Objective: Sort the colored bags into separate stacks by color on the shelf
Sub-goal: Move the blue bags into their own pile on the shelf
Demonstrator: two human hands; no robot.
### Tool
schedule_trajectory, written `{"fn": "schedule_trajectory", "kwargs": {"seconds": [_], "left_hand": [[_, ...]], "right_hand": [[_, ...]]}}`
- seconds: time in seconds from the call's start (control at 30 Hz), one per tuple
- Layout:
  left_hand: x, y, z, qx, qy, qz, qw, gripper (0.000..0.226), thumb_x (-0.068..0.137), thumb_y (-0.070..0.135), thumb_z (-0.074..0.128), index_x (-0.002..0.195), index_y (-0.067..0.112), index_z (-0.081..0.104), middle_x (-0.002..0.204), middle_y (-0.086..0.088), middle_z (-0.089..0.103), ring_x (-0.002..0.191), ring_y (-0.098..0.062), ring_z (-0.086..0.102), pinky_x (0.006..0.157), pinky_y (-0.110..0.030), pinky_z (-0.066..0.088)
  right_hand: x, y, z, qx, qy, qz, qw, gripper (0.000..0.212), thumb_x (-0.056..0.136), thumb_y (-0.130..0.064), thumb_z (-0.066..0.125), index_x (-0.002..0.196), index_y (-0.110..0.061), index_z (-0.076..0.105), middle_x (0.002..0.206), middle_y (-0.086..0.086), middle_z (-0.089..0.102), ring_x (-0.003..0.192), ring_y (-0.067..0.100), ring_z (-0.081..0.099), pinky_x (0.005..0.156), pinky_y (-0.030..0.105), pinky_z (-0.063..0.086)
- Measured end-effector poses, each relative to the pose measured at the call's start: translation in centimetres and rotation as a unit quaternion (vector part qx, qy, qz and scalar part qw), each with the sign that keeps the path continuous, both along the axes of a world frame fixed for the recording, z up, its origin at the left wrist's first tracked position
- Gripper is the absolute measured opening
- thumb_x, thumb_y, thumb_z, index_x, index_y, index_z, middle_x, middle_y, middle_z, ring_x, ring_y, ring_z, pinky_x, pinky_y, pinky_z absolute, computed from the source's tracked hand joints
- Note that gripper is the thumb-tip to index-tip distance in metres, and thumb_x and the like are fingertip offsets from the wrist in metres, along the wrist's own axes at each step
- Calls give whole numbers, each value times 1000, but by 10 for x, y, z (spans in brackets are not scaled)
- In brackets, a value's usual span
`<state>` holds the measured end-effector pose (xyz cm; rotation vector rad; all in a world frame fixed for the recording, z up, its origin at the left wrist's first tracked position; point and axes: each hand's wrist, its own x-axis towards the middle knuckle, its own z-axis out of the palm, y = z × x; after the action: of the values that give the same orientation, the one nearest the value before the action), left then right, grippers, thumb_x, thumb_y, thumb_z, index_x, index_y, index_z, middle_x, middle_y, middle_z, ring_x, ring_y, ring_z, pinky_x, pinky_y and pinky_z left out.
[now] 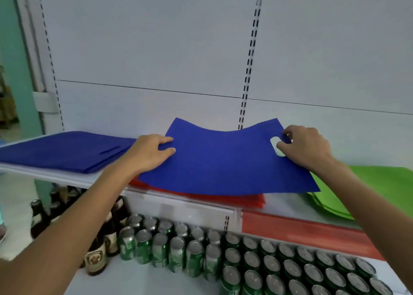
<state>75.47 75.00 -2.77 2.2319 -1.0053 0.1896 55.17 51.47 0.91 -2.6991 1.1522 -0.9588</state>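
Head view: blue bag (223, 160) sags over the red stack (223, 199) at the front edge of the shelf (67, 176). Grip: left hand (149, 154) pinches its left edge; right hand (306, 149) curls round its right edge. Risk: limp sheet drags red bags off, or lands askew on the left-end blue stack (62, 151).

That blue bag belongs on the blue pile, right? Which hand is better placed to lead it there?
Left. The left hand grips the blue bag at its left edge, right beside the blue stack. The right hand holds the opposite edge, over toward the green stack.
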Motion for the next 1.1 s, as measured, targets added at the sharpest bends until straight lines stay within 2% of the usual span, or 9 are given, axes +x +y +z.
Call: {"fn": "schedule_trajectory", "kwargs": {"seconds": [0.2, 0.33, 0.5, 0.7, 0.93, 1.1], "left_hand": [[100, 62, 11, 1, -4, -6, 1000, 42, 93, 26, 53, 134, 19, 50, 142, 1, 45, 128, -18, 43, 99, -24, 32], [155, 103, 17, 17, -2, 7, 1000, 42, 93, 28, 53, 134, 20, 50, 143, 0, 44, 129, -19, 42, 99, -25, 33], [194, 138, 10, 20, 21, 19, 999, 43, 93, 28, 53, 135, 20, 49, 143, 0, 43, 130, -18, 41, 101, -27, 33], [240, 178, 5, 26, 17, 49, 998, 42, 93, 27, 53, 134, 17, 50, 141, -3, 46, 129, -20, 42, 103, -28, 32], [302, 228, -6, 48, 38, 56, 997, 41, 93, 28, 52, 133, 17, 51, 141, -5, 46, 127, -23, 44, 102, -29, 34], [349, 258, -10, 86, 38, 58, 994, 41, 95, 16, 48, 136, 16, 47, 143, -6, 43, 129, -24, 42, 103, -31, 33]], "right_hand": [[94, 65, -10, 30, -48, -7, 998, 31, 86, -34, 55, 111, -16, 60, 112, 7, 61, 98, 30, 55, 74, 32, 38], [147, 106, -14, 34, -54, -2, 998, 30, 88, -33, 53, 112, -16, 59, 108, 5, 60, 86, 25, 49, 73, 30, 36], [194, 140, -14, 26, -37, 16, 999, 26, 88, -33, 53, 104, -14, 59, 104, 4, 62, 83, 24, 48, 71, 30, 36], [242, 178, -7, 16, 0, 40, 999, 27, 88, -28, 54, 109, -12, 57, 107, 6, 61, 86, 25, 51, 70, 30, 36], [300, 221, -6, 39, 31, 55, 997, 31, 88, -33, 54, 113, -13, 55, 112, 7, 59, 92, 25, 54, 73, 30, 39], [344, 252, -23, 52, 58, 60, 995, 34, 91, -36, 52, 116, -13, 53, 113, 6, 60, 92, 25, 55, 72, 30, 40]]}}
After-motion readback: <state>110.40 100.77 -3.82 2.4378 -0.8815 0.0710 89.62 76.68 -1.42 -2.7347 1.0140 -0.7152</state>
